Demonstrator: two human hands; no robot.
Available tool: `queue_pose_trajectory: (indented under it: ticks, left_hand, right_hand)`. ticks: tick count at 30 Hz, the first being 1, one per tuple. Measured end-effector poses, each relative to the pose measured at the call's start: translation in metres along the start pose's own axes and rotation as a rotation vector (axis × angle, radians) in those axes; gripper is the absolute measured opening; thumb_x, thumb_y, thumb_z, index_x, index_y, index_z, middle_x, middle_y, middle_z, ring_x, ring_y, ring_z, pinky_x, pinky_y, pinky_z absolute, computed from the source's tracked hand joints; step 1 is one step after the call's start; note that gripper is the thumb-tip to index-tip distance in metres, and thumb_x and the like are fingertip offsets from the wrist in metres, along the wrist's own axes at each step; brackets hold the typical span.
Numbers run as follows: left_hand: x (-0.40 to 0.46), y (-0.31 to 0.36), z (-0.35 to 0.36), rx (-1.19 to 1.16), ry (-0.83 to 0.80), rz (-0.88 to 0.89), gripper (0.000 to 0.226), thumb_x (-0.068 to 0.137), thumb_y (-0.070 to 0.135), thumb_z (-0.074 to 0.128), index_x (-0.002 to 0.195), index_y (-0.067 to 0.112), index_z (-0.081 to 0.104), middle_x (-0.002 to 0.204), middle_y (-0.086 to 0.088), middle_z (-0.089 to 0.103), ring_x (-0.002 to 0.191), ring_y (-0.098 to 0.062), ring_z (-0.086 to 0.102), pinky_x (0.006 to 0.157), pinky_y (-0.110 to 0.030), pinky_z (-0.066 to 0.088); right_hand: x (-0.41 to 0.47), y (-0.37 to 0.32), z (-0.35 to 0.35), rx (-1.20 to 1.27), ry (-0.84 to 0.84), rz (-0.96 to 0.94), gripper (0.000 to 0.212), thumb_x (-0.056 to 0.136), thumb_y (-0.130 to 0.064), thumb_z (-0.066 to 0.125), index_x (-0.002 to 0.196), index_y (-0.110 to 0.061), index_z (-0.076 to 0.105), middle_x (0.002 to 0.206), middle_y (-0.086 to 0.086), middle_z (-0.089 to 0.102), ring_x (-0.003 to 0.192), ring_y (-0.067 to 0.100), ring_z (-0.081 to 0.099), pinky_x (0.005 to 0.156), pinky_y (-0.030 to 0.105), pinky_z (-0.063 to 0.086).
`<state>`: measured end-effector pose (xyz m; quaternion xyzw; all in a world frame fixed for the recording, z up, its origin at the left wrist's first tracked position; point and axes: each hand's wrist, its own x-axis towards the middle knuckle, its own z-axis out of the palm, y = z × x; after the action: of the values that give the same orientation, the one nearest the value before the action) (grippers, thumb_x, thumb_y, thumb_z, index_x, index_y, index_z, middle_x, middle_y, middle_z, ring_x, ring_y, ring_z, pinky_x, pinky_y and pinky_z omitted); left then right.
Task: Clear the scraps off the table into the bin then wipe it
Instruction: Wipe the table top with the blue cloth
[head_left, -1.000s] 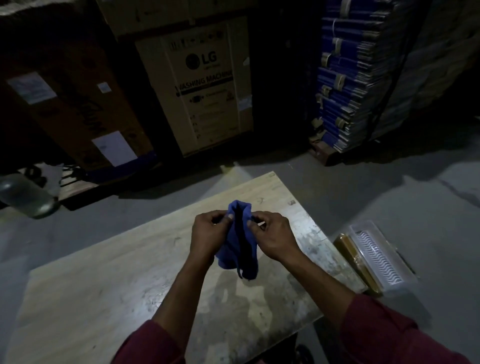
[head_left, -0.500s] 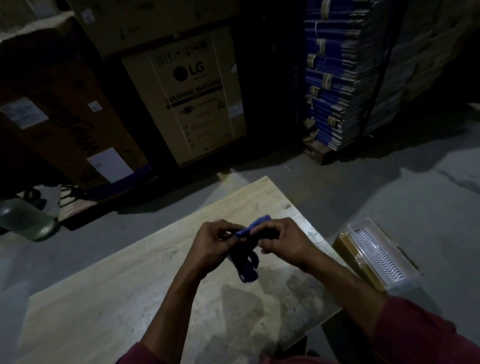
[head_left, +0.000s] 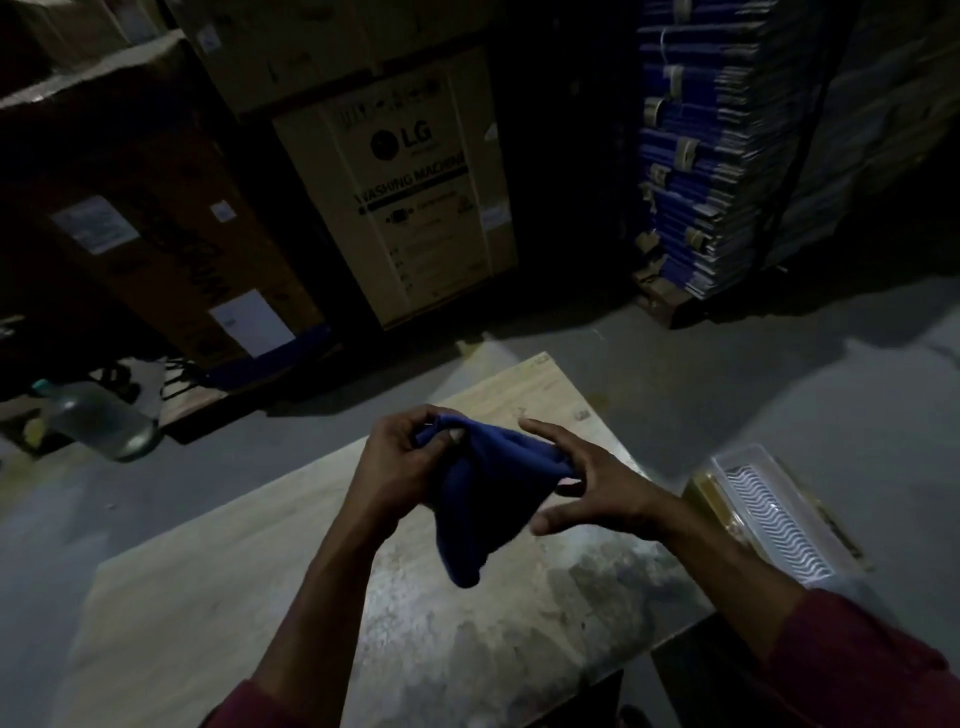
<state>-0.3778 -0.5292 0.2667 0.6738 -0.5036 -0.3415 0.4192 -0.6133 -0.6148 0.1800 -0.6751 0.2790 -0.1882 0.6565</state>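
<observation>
A blue cloth (head_left: 485, 499) is held in the air above the middle of the table (head_left: 218, 597), between both hands, and does not touch the surface. The left hand (head_left: 400, 467) pinches the cloth's upper left corner between thumb and curled fingers. The right hand (head_left: 597, 480) has its fingers spread; the cloth's right corner meets its fingers, but whether they grip it cannot be told. The cloth is soft, thick and rumpled, sagging into a blunt point below the hands.

The table top is pale wood with visible grain, smooth toward the left edge, grey and blotchy toward the near right corner. On the floor just beyond the right edge lies a clear plastic tray (head_left: 779, 519) with a wavy ribbed base.
</observation>
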Motion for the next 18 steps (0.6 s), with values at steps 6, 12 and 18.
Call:
queue_pose_trajectory:
  ticks: [6,12,18]
  left_hand:
    - [-0.004,0.006,-0.016,-0.109,-0.03,-0.02,0.017,0.094,0.007,0.066,0.108,0.013,0.074,0.097,-0.009,0.079,0.091,-0.025,0.075,0.073,-0.028,0.061]
    - [0.022,0.014,-0.008,-0.755,-0.089,-0.198,0.035,0.094,0.033,0.063,0.124,0.017,0.066,0.113,-0.007,0.073,0.1,-0.022,0.071,0.087,-0.039,0.055]
    - [0.011,-0.071,0.063,-0.798,-0.179,-0.623,0.093,0.073,0.013,0.087,0.153,0.021,0.039,0.128,-0.014,0.063,0.106,-0.029,0.066,0.088,-0.046,0.055]
  right_hand:
    - [0.001,-0.018,-0.009,0.202,0.287,-0.096,0.033,0.08,-0.012,0.083,0.112,-0.013,0.074,0.105,0.011,0.078,0.097,0.018,0.072,0.082,0.035,0.059]
    - [-0.004,-0.065,-0.037,0.392,0.144,0.039,0.058,0.087,-0.035,0.071,0.141,-0.042,0.05,0.127,0.005,0.071,0.102,0.032,0.072,0.076,0.047,0.058]
    - [-0.036,-0.005,-0.023,0.396,0.411,0.251,0.101,0.077,0.007,0.079,0.148,-0.046,0.032,0.111,0.008,0.077,0.107,0.028,0.073,0.086,0.053,0.06]
